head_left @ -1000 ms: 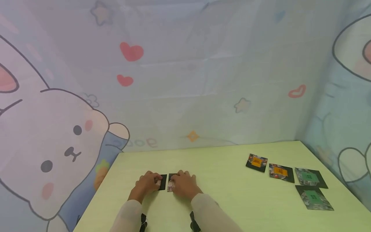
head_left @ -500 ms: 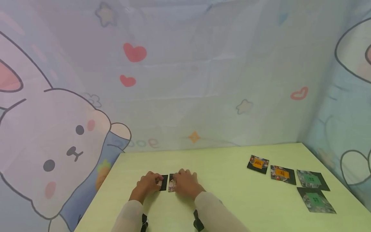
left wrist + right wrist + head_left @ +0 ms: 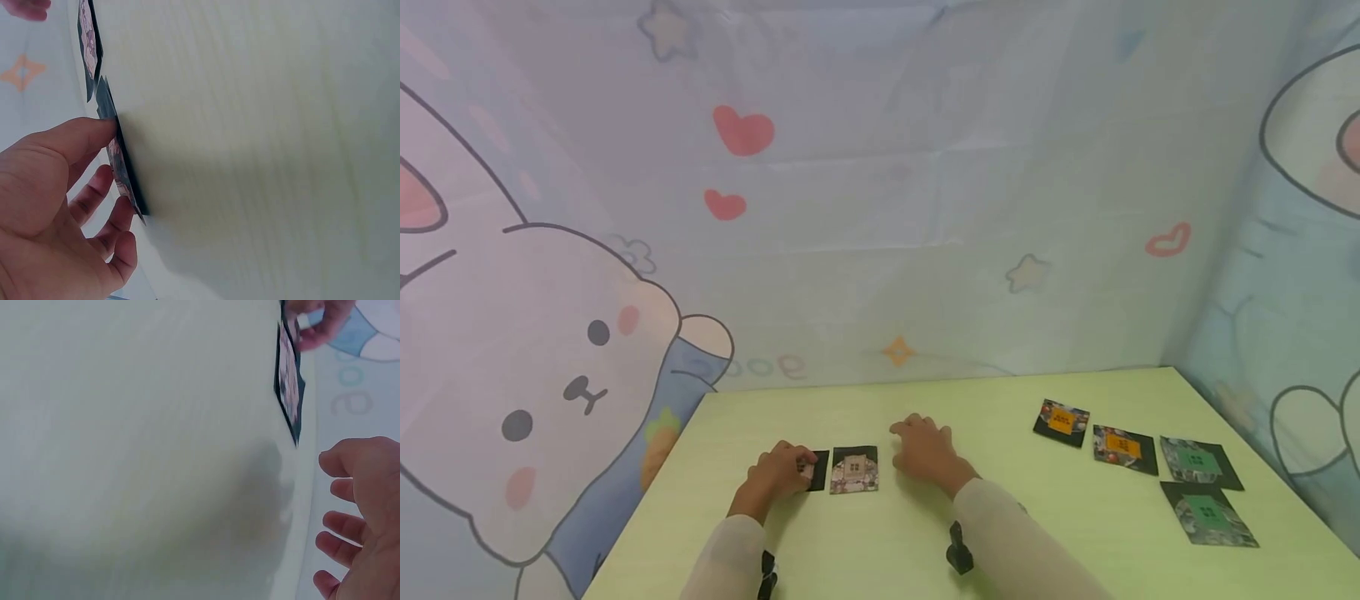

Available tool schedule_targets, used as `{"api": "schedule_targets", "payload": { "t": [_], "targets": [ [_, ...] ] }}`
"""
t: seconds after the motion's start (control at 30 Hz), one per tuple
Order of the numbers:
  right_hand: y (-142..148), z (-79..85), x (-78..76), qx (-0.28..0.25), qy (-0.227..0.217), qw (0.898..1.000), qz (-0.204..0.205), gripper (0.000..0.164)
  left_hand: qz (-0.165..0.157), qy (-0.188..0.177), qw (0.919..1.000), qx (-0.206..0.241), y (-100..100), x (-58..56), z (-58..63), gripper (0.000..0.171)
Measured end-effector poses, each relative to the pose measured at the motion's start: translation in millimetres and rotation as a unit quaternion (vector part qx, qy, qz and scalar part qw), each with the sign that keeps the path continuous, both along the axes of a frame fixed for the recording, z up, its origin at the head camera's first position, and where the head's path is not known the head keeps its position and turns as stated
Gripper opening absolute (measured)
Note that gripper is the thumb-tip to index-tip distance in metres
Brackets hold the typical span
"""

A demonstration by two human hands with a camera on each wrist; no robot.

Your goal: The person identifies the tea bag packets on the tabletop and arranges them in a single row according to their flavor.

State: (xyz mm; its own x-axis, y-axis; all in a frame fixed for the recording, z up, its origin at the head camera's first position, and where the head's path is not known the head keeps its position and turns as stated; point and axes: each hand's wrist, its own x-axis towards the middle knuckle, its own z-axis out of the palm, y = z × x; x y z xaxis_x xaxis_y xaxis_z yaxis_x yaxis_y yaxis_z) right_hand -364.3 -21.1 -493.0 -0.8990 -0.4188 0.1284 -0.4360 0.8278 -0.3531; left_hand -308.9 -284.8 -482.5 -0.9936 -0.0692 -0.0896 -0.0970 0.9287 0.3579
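Note:
My left hand (image 3: pixel 775 472) holds a flat, square, dark packet (image 3: pixel 822 472) on the table, partly covering its pale label. In the left wrist view the thumb lies on one side of this packet (image 3: pixel 122 165) and the fingertips reach its other end. Just to the right lies a second square packet (image 3: pixel 854 472), fully uncovered, with a beige label over a busy printed picture and a black top strip. To the right of that, my right hand (image 3: pixel 927 452) hovers with loosely bent fingers and nothing in its grasp. The right wrist view shows the thumb apart from the fingers.
Toward the right of the pale yellow-green table (image 3: pixel 970 533) lie two packets with orange labels, one farther back (image 3: pixel 1062 422), and two with green labels, one nearer (image 3: pixel 1210 513). A cartoon-printed cloth (image 3: pixel 955 208) stands along the back and sides.
My right hand has let go of the second packet and moved right, uncovering it. My left hand stays on its packet. The packets at the right lie as before.

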Motion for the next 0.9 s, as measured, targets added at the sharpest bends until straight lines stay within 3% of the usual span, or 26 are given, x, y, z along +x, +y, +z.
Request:
{"api": "schedule_targets", "payload": {
  "t": [0.13,0.43,0.7,0.9],
  "targets": [
    [30,3.8,-8.6,-0.012,-0.013,1.0,-0.026,0.053,-0.001,-0.002,1.0,0.003,-1,0.6,-1.7,0.027],
    [104,-7.0,-32.5,-0.028,-0.028,0.996,-0.081,0.052,0.0,0.004,1.0,0.002,-1,-0.5,-1.8,0.027],
    [162,-11.4,-46.5,-0.024,-0.019,0.992,-0.124,0.051,-0.002,0.003,1.0,0.001,-1,0.9,0.2,0.028],
    [196,-8.2,-45.2,-0.018,-0.008,0.987,-0.159,0.05,-0.005,0.001,1.0,0.0,-1,1.3,2.1,0.028]
  ]
}}
